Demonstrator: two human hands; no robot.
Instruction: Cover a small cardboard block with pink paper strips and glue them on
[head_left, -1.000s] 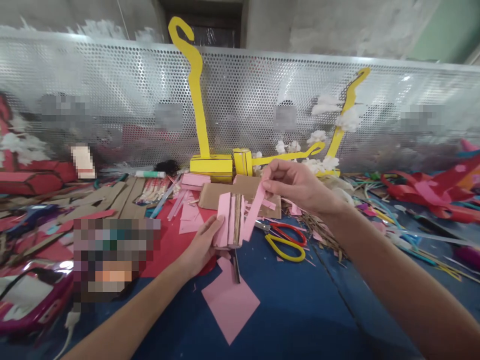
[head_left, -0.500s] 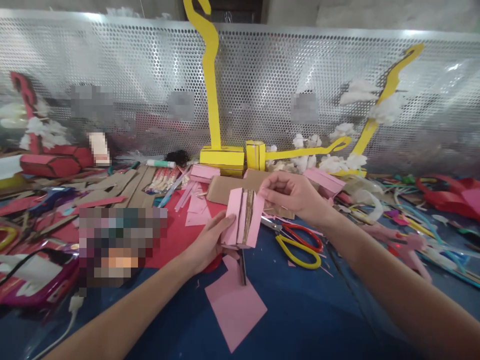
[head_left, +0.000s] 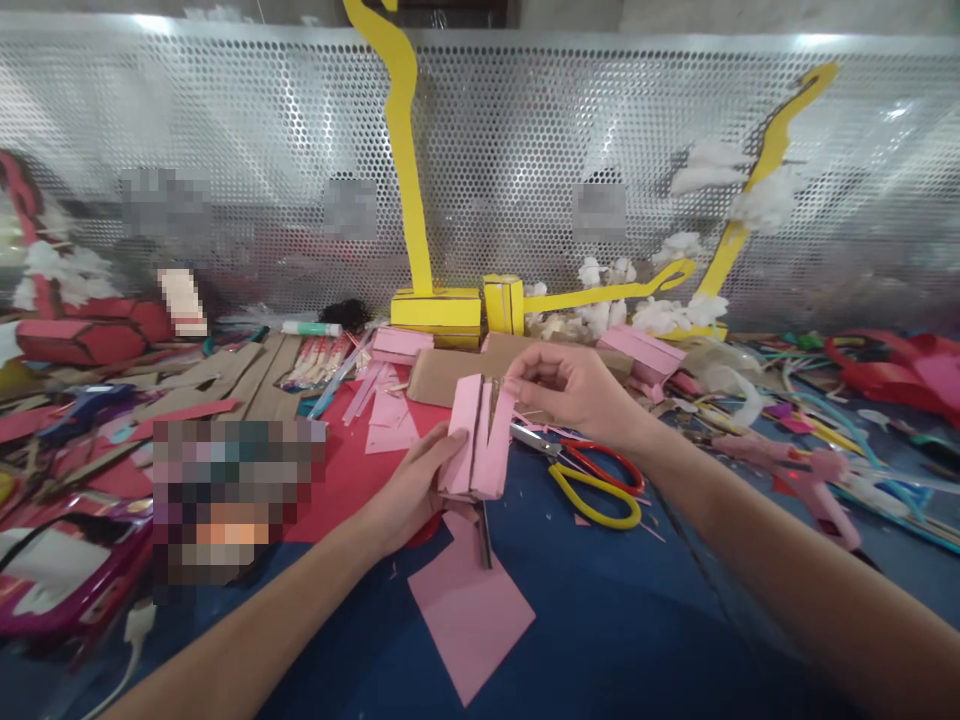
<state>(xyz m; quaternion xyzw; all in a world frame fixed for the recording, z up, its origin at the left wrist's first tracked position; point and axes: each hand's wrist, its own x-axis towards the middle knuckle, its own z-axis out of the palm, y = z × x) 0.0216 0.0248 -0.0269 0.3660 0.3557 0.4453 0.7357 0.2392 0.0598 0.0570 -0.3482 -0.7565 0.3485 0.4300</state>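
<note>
Workpiece: one small pink box (head_left: pixel 459 445), raised between the two hands. The left hand (head_left: pixel 414 483) grips it from the left side, with the thumb pressed on the near pink face. The right hand (head_left: pixel 571 392) pinches the upper end of one pink strip (head_left: pixel 496 450), which lies against the box's right part; whether its full length touches cannot be told.

Handling: the box appears light and fairly stiff, being faced with paper or thin card, and would likely crush under a hard squeeze. Hold it by its sides. The strip appears thin, flexible and prone to creasing; take it by one end. Neither looks slippery.

Count of nearby items:
- Scissors (head_left: pixel 598 494): one pair, just below the right hand.
- Pink paper square (head_left: pixel 472 622): one, below and between the hands.
- Glue gun (head_left: pixel 814 487): one, right of the right forearm.
- Further pink boxes: two, one beyond the left hand (head_left: pixel 403 344), one beyond the right (head_left: pixel 643 350).
- Yellow curved necks: three, all beyond the hands.
</note>
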